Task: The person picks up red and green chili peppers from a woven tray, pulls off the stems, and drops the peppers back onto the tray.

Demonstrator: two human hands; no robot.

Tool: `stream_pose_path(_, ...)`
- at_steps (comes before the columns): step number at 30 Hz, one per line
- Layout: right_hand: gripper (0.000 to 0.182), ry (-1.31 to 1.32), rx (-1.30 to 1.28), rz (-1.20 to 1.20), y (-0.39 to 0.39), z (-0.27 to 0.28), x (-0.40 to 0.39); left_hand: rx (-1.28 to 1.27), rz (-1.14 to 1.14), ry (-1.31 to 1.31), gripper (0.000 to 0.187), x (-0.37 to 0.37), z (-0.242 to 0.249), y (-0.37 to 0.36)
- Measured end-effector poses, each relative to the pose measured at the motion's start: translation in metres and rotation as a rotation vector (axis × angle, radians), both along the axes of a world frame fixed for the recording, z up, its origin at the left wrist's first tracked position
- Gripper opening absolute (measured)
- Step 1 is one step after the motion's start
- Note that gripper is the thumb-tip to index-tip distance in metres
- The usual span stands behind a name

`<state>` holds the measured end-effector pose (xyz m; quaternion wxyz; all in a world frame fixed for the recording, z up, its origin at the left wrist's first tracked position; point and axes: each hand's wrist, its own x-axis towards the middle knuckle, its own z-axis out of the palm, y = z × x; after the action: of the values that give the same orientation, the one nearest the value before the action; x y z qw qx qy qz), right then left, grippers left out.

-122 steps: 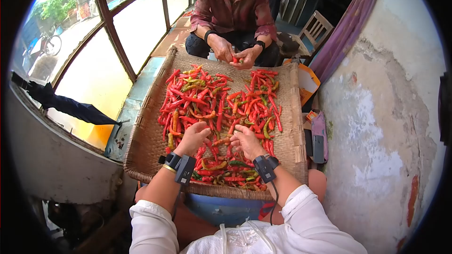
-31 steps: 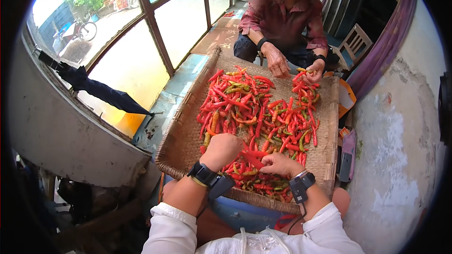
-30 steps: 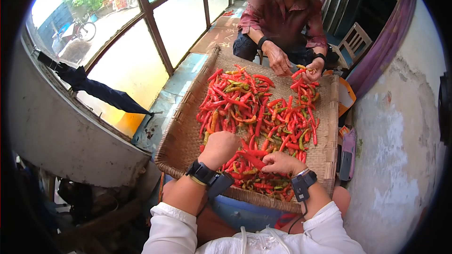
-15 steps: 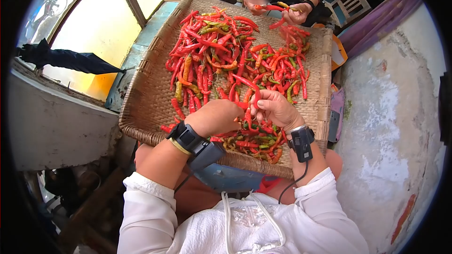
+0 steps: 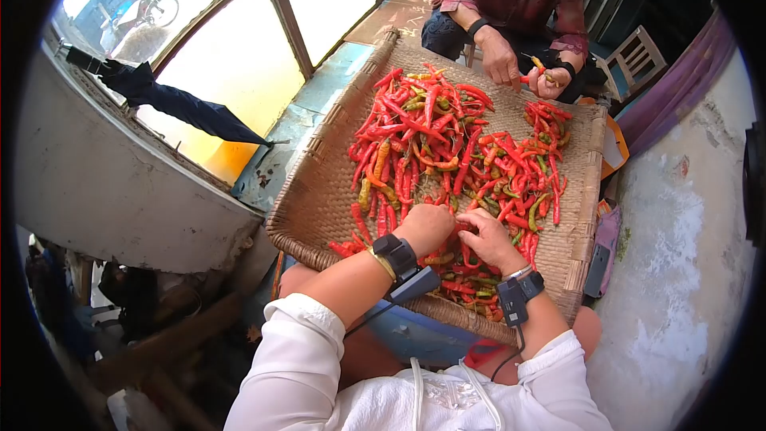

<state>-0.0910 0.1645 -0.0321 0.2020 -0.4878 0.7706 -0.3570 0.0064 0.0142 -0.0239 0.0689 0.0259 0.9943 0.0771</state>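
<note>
Many red chili peppers, mixed with some green and orange ones, lie heaped in a shallow woven basket. Over the near part of the heap my left hand is curled closed, its fingertips hidden below the knuckles. Close beside it, my right hand pinches a red chili pepper that shows only partly between the two hands. More chilies, several of them greenish, lie under and just in front of my wrists.
Across the basket sits another person, whose hands hold chilies at the far rim. A folded dark umbrella hangs by the window at left. A worn wall stands at right, with a wooden chair farther back.
The view has shifted, so the basket appears lower and farther right. My hands have come closer together. The other person's hands have lowered towards the far rim.
</note>
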Motion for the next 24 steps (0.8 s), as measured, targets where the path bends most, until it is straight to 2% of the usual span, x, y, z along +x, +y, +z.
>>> stream_pose_path(1, 0.03, 0.163, -0.042, 0.037, -0.005, -0.003, 0.006, -0.007, 0.015, -0.003, 0.013, 0.0, 0.002, 0.0)
stream_pose_path(2, 0.03, 0.162, -0.049, 0.053, -0.007, -0.002, 0.009, 0.006, 0.002, -0.003, 0.012, 0.001, 0.005, 0.0)
stream_pose_path(4, 0.024, 0.301, 0.1, 0.034, -0.01, 0.006, 0.016, 0.036, -0.031, 0.066, 0.01, 0.003, 0.011, -0.002)
stream_pose_path(7, 0.019, 0.208, 0.097, 0.024, -0.01, 0.003, 0.013, 0.07, 0.003, 0.014, 0.009, 0.003, 0.023, -0.001)
stream_pose_path(11, 0.018, 0.116, -0.009, 0.035, -0.008, 0.004, 0.012, 0.031, -0.021, 0.128, 0.008, 0.004, 0.025, -0.003)
stream_pose_path(12, 0.017, 0.064, 0.032, 0.004, -0.007, 0.006, 0.011, 0.014, -0.021, 0.16, 0.01, 0.004, 0.026, -0.003)
stream_pose_path(14, 0.016, -0.094, -0.046, -0.079, -0.006, 0.002, 0.006, 0.091, 0.066, 0.376, 0.017, 0.004, 0.037, -0.005)
stream_pose_path(17, 0.019, -0.39, -0.048, -0.253, 0.0, 0.003, -0.006, 0.127, 0.309, 0.512, 0.008, 0.002, 0.051, -0.016)
stream_pose_path(19, 0.015, -0.549, 0.079, -0.312, 0.005, 0.018, -0.017, 0.065, 0.381, 0.384, 0.009, 0.005, 0.054, -0.028)
stream_pose_path(21, 0.019, -0.844, -0.083, -0.367, 0.009, 0.025, -0.025, 0.038, 0.396, 0.209, 0.012, 0.005, 0.048, -0.036)
stream_pose_path(23, 0.026, -1.133, -0.564, -0.424, 0.005, 0.035, -0.023, 0.02, 0.373, 0.137, 0.012, 0.002, 0.047, -0.038)
stream_pose_path(24, 0.026, -1.137, -0.566, -0.432, 0.003, 0.033, -0.023, -0.004, 0.353, 0.076, 0.012, 0.001, 0.046, -0.039)
